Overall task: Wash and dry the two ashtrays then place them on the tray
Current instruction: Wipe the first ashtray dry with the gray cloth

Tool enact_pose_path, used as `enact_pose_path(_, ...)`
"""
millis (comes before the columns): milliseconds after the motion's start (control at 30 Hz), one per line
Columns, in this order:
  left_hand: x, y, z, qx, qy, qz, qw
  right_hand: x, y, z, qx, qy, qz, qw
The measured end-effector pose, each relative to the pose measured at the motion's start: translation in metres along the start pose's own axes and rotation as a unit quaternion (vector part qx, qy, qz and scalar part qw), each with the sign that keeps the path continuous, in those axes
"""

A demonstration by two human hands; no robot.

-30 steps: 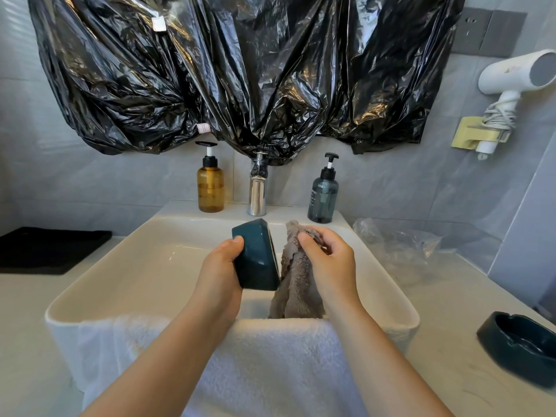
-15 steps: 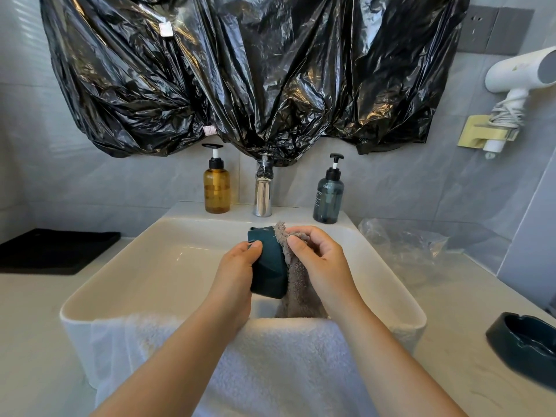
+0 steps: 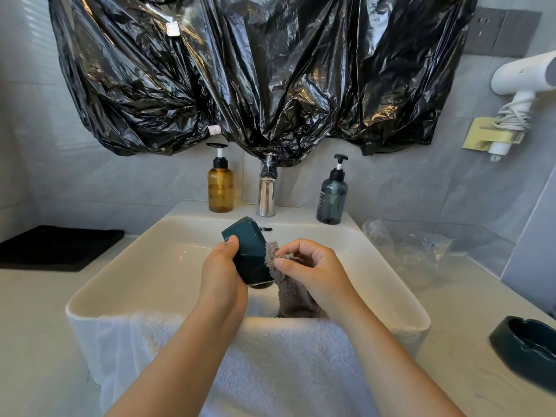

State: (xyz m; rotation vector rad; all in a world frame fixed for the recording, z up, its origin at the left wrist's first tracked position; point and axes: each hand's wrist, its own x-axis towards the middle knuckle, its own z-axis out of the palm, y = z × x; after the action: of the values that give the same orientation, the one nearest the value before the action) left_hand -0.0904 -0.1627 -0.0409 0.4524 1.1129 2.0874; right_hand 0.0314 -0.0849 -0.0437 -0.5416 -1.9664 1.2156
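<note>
Over the white sink (image 3: 126,284), my left hand (image 3: 224,275) grips a dark teal ashtray (image 3: 248,251) on its edge, its underside towards me. My right hand (image 3: 313,272) pinches a grey-brown cloth (image 3: 285,284) against the ashtray's right side; the cloth hangs down into the basin. A second dark ashtray (image 3: 526,347) sits upright on the counter at the far right. The black tray (image 3: 57,246) lies on the counter at the far left.
A white towel (image 3: 255,365) drapes over the sink's front rim. Behind the basin stand an amber pump bottle (image 3: 220,188), a chrome tap (image 3: 267,194) and a grey pump bottle (image 3: 332,200). Crumpled clear plastic (image 3: 403,245) lies right of the sink. A hairdryer (image 3: 520,82) hangs on the right wall.
The ashtray has tilted and turned in my left hand. My right hand has shifted the cloth lower along the ashtray's right edge.
</note>
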Motion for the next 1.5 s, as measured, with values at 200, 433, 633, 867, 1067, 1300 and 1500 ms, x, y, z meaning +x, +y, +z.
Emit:
enact_pose_path(200, 0.0, -0.001, -0.001, -0.036, -0.01, 0.007, 0.999, 0.007, 0.006, 0.0, -0.026, 0.031, 0.067, 0.997)
enact_pose_path(433, -0.003, 0.001, 0.0, -0.043, -0.035, -0.003, 0.998, 0.011, 0.015, -0.001, -0.006, 0.079, 0.117, 0.99)
enact_pose_path(633, -0.005, 0.001, 0.001, -0.038, -0.023, -0.015, 0.999, 0.012, 0.024, -0.011, -0.024, 0.249, 0.092, 0.964)
enact_pose_path(867, -0.006, -0.001, 0.006, 0.022, -0.036, -0.024, 0.999, 0.014, 0.027, -0.006, -0.042, 0.186, 0.109, 0.976)
enact_pose_path(1067, -0.006, -0.004, 0.008, 0.077, -0.074, -0.027, 0.994, 0.017, 0.023, -0.002, -0.036, 0.185, 0.108, 0.976)
enact_pose_path(1300, -0.006, -0.007, 0.01, 0.118, -0.07, -0.043, 0.99, 0.013, 0.011, -0.004, 0.002, 0.147, 0.045, 0.988)
enact_pose_path(1500, -0.005, -0.005, 0.008, 0.097, -0.042, -0.054, 0.993, 0.007, 0.006, -0.004, 0.043, 0.078, 0.039, 0.995)
